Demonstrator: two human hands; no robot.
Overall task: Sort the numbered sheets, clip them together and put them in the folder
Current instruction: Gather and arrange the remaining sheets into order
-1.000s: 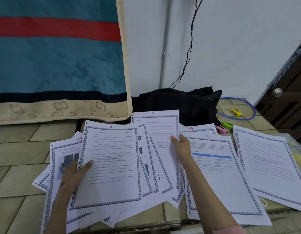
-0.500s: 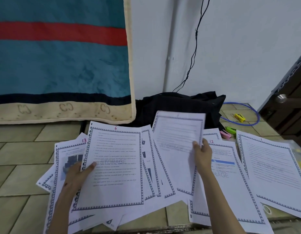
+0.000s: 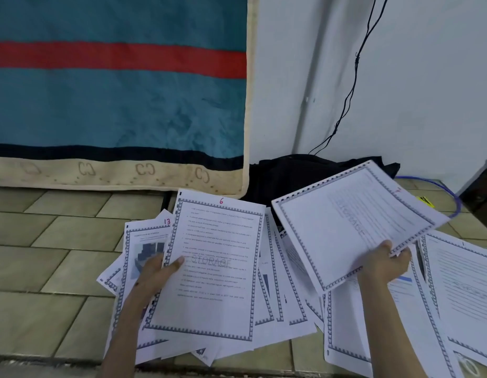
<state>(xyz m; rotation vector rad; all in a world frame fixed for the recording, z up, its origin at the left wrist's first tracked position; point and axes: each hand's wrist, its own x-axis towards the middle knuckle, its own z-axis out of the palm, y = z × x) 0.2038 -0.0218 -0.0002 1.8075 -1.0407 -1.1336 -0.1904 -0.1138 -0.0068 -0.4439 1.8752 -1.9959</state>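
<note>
Sheet 7 [image 3: 354, 227] is pinched, lifted and tilted, by the right hand [image 3: 384, 264]; sheet 6 [image 3: 212, 268] is pressed under the left hand's [image 3: 155, 274] thumb.

Two bare forearms are seen coming up from the 6 o'clock edge of the view, each ending in a hand. No sleeve, watch or ring is seen on the left hand [image 3: 155, 274] or its forearm, and a small dark mark is noted on the back of that hand, toward 7 o'clock of the knuckles. The right hand [image 3: 384, 264] and its forearm are likewise uncovered as far as the frame edge.
</note>
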